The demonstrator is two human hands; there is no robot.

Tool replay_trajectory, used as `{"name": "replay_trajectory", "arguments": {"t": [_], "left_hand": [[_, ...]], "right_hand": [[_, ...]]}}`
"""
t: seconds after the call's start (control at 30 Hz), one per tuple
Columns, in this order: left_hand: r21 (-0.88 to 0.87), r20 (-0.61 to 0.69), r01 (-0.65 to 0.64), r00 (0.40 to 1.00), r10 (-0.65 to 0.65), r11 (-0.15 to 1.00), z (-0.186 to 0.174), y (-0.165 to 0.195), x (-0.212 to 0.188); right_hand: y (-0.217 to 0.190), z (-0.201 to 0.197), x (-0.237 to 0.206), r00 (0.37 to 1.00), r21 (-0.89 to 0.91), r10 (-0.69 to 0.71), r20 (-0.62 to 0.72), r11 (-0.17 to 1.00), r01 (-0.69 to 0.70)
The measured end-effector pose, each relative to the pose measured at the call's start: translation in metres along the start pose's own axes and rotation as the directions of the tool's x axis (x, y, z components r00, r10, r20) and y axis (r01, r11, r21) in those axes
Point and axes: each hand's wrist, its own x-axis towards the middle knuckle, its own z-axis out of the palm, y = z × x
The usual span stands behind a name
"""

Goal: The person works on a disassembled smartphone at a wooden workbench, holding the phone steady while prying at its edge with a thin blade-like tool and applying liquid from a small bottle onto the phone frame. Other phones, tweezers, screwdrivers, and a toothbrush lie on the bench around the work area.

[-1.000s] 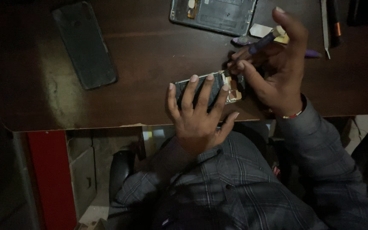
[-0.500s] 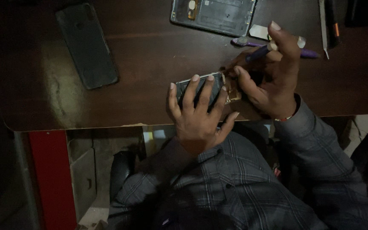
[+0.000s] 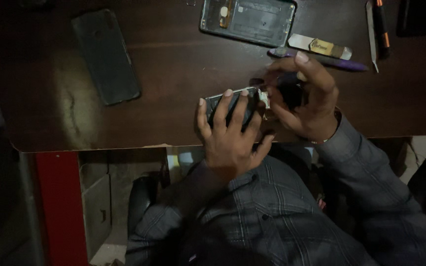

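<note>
A small opened phone [image 3: 216, 102] lies near the front edge of the dark wooden table [image 3: 173, 74]. My left hand [image 3: 230, 138] is spread flat on top of it, with the fingers covering most of it. My right hand [image 3: 311, 113] is curled at the phone's right end, where pale inner parts [image 3: 263, 97] show. Its fingers pinch a small dark piece [image 3: 292, 93]; I cannot tell what the piece is. A purple pen-like tool [image 3: 338, 63] lies on the table just behind my right hand.
A grey phone back shell [image 3: 250, 19] lies at the back. A dark flat phone panel [image 3: 105, 56] sits at the left. A small card-like strip [image 3: 321, 47], a thin metal tool [image 3: 371, 29] and an orange-and-black screwdriver [image 3: 381, 19] lie at the back right. A red cabinet [image 3: 60, 207] stands below.
My right hand held the purple tool a second ago. The tool now lies on the table, and that hand has dropped to the phone's right end with a dark piece in its fingers. My left hand stayed put.
</note>
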Motion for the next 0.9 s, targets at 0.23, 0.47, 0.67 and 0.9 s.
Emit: {"name": "replay_trajectory", "arguments": {"t": [0.23,0.47,0.67,0.9], "left_hand": [[-0.055,0.015,0.022,1.0,-0.021,0.998,-0.001,0.002,0.001],[-0.057,-0.038,0.017,0.999,-0.02,0.998,-0.007,0.011,0.012],[-0.087,-0.016,0.003,1.0,-0.004,0.996,-0.02,0.019,0.026],[-0.16,-0.045,-0.011,0.999,0.004,0.987,-0.037,0.026,0.034]], "right_hand": [[0.008,0.002,-0.007,0.998,0.116,0.032,0.05,0.993,-0.038],[0.011,-0.002,-0.016,0.999,0.084,0.042,0.001,0.996,-0.042],[0.004,-0.011,-0.004,0.999,-0.045,-0.043,-0.023,0.998,0.041],[-0.014,-0.02,0.01,0.994,-0.129,-0.103,-0.027,0.987,0.099]]}}
